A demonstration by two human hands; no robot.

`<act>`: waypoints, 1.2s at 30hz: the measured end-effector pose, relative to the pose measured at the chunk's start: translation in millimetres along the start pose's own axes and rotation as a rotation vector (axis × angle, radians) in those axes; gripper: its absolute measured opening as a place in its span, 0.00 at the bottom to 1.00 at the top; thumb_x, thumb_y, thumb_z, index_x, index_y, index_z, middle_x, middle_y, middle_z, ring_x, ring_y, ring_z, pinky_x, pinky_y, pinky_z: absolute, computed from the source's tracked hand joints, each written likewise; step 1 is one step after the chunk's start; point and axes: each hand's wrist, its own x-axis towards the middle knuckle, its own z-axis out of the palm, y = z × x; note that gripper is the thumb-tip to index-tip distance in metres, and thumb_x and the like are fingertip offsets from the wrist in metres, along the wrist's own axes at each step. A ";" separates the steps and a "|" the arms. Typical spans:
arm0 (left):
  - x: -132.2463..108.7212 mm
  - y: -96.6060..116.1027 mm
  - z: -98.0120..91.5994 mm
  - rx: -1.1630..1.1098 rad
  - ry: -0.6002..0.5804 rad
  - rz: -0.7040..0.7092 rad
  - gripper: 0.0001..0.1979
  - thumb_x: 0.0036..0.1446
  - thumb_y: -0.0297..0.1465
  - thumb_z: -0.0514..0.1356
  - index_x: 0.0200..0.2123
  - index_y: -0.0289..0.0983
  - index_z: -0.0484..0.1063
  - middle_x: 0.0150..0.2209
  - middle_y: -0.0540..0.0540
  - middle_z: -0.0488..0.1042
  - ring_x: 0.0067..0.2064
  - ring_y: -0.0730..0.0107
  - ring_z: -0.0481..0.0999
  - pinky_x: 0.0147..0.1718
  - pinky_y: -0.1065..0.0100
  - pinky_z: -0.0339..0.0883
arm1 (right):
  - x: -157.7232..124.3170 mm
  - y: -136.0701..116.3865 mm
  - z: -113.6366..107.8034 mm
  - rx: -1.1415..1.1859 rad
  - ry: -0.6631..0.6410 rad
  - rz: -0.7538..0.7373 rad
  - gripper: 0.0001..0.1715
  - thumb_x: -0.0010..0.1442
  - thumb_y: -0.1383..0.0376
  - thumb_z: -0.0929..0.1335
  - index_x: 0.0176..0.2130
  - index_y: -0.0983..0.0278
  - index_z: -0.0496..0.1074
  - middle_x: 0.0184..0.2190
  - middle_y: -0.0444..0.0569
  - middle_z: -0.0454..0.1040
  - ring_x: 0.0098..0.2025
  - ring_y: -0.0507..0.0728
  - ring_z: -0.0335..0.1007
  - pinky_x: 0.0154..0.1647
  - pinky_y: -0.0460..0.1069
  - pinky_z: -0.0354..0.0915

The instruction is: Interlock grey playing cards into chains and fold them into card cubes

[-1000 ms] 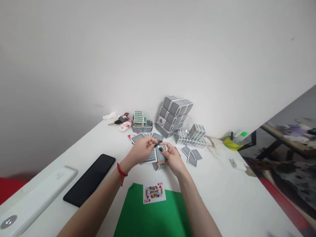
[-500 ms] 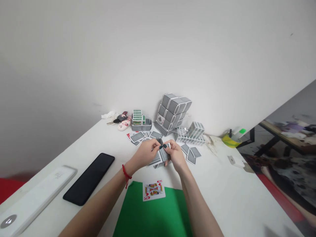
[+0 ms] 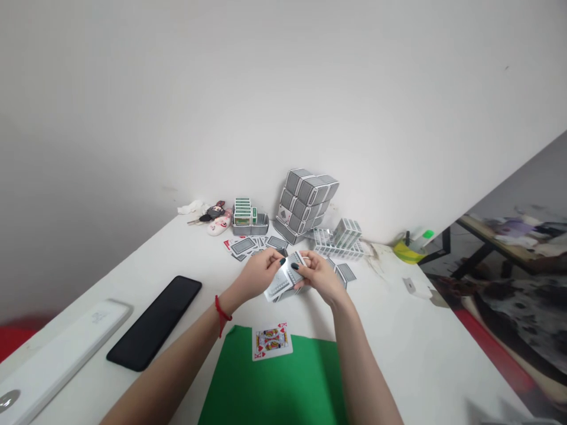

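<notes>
Clearly, in the head view, our right hand [image 3: 321, 277] clamps the grey-backed cards [image 3: 279, 281], thumb on top, while our left hand [image 3: 259, 273] pinches at their upper left edge. They sit between our 2 hands, beyond the king of hearts [image 3: 271, 341]. We judge them light, thin and springy — glossy enough to slip, easily creased — so we'd best grip by the edges, pressing gently. We cannot tell how many we hold.

Glossy paper cards [image 3: 279, 283], matt green sheet [image 3: 270, 389]
</notes>
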 end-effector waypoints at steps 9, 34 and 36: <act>-3.3 0.6 -10.8 -0.066 -0.340 -0.148 0.14 0.54 0.40 0.51 0.23 0.37 0.63 0.12 0.53 0.66 0.14 0.72 0.66 0.15 0.73 0.54 | -2.0 -6.0 -1.7 -0.004 0.020 -0.056 0.17 0.43 0.59 0.74 0.33 0.64 0.73 0.24 0.44 0.73 0.23 0.52 0.69 0.18 0.46 0.67; -6.3 9.2 -20.4 -0.373 -0.360 -0.148 0.19 0.47 0.35 0.61 0.44 0.36 0.64 0.27 0.50 0.72 0.31 0.68 0.75 0.29 0.68 0.69 | 9.7 34.7 -143.2 -0.920 0.826 0.244 0.26 0.34 0.65 0.72 0.37 0.68 0.73 0.43 0.65 0.73 0.52 0.71 0.63 0.45 0.58 0.60; -4.2 5.3 -20.6 -0.387 -0.314 -0.142 0.21 0.48 0.36 0.61 0.45 0.35 0.65 0.27 0.49 0.73 0.31 0.68 0.75 0.30 0.67 0.70 | 8.8 41.5 -148.4 -0.946 0.846 0.279 0.29 0.30 0.64 0.74 0.37 0.68 0.72 0.41 0.66 0.73 0.49 0.72 0.66 0.43 0.57 0.61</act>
